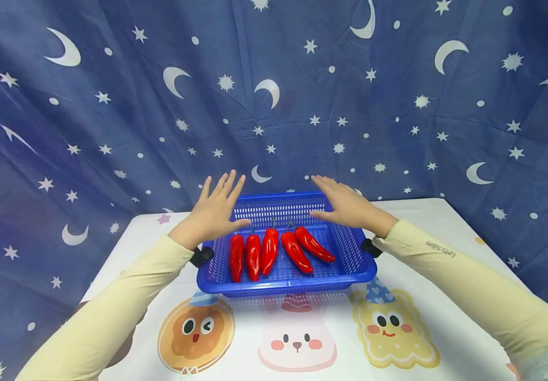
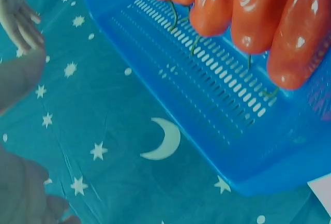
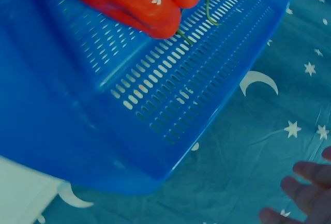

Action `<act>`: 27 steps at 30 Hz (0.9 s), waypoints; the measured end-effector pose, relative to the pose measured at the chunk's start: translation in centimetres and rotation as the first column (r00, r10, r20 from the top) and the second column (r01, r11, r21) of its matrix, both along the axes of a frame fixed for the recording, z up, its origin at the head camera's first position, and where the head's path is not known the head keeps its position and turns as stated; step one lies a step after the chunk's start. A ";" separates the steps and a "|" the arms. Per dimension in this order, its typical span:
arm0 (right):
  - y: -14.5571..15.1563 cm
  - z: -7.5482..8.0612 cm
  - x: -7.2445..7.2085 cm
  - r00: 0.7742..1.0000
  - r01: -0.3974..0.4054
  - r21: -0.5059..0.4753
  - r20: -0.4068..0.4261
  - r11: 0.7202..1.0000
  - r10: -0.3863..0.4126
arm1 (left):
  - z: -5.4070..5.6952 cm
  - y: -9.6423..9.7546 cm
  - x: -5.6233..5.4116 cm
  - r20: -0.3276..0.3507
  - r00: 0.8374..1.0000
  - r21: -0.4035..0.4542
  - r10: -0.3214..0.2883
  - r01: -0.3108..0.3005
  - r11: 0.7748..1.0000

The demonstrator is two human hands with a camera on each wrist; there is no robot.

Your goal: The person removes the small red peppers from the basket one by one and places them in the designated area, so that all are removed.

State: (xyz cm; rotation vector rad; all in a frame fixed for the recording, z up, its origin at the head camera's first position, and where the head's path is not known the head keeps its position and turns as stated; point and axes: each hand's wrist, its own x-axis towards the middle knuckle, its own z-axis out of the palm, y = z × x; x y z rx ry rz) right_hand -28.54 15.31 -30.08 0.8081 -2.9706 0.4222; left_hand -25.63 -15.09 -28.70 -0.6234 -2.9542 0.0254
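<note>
Blue plastic basket: rectangular, slotted walls, upright on the counter. Five glossy red chili peppers lie in one row on its floor, green stems to the far wall, tips nearer the front. Leftmost pepper and second pepper near-parallel; third pepper leans slightly; fourth pepper and fifth pepper slant, tips rightward, fifth more so.

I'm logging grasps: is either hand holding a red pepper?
No: the left hand and right hand hold nothing, and all five red peppers lie in the blue basket.
</note>
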 end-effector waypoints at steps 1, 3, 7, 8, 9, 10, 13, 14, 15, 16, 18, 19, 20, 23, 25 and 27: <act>0.0 0.0 -0.2 1.000 0.003 -0.028 0.027 1.000 -0.002 | 0.1 -0.1 0.0 0.006 1.000 0.006 -0.006 0.006 1.000; 0.2 -0.1 -0.7 0.997 0.006 -0.083 0.076 0.997 0.000 | 0.1 -0.5 -0.1 0.012 1.000 0.018 -0.018 0.018 1.000; 0.6 -0.2 -1.5 0.988 0.020 -0.167 0.152 0.986 0.006 | 0.2 -1.2 -0.3 0.008 1.000 0.033 -0.028 0.028 0.999; 0.7 -0.2 -1.7 0.987 0.019 -0.183 0.160 0.983 0.011 | 0.2 -1.4 -0.3 0.001 1.000 0.037 -0.030 0.030 0.999; 0.8 -0.2 -1.9 0.986 0.022 -0.198 0.168 0.980 0.012 | 0.2 -1.6 -0.3 -0.002 1.000 0.041 -0.027 0.027 0.999; 0.9 -0.2 -2.1 0.985 0.023 -0.209 0.173 0.978 0.014 | 0.2 -1.8 -0.3 -0.004 1.000 0.051 -0.024 0.024 0.998; 1.0 -0.2 -2.5 0.985 0.028 -0.227 0.171 0.973 0.012 | 0.1 -2.5 -0.2 -0.012 1.000 0.072 -0.004 0.005 0.997; 1.0 -0.2 -2.6 0.986 0.033 -0.227 0.170 0.973 0.006 | 0.0 -2.7 -0.2 -0.014 1.000 0.078 0.003 -0.002 0.997; 1.0 -0.3 -2.7 0.985 0.041 -0.230 0.171 0.972 -0.001 | 0.0 -2.9 -0.2 -0.010 1.000 0.084 0.013 -0.012 0.996; 1.0 -0.4 -2.8 0.985 0.047 -0.234 0.174 0.971 -0.006 | -0.2 -3.2 -0.1 -0.009 1.000 0.086 0.022 -0.021 0.996; 0.9 -0.7 -3.1 0.981 0.069 -0.239 0.193 0.969 -0.022 | -0.5 -3.6 -0.1 0.000 0.999 0.086 0.036 -0.036 0.996; 0.9 -1.0 -3.2 0.978 0.078 -0.244 0.206 0.967 -0.027 | -0.7 -3.9 -0.1 0.004 0.999 0.086 0.043 -0.043 0.995; 0.9 -1.2 -3.3 0.975 0.086 -0.251 0.221 0.964 -0.029 | -1.0 -4.1 -0.1 0.011 0.999 0.086 0.048 -0.049 0.995; 0.8 -1.9 -3.6 0.965 0.102 -0.264 0.259 0.959 -0.031 | -1.7 -4.7 -0.1 0.022 0.998 0.080 0.055 -0.057 0.995; 0.7 -2.2 -3.6 0.962 0.097 -0.288 0.274 0.953 -0.015 | -2.3 -5.0 0.0 0.027 0.998 0.081 0.057 -0.059 0.995; 0.6 -2.4 -3.6 0.957 0.096 -0.313 0.289 0.945 -0.002 | -2.8 -5.2 0.0 0.028 0.998 0.081 0.059 -0.061 0.995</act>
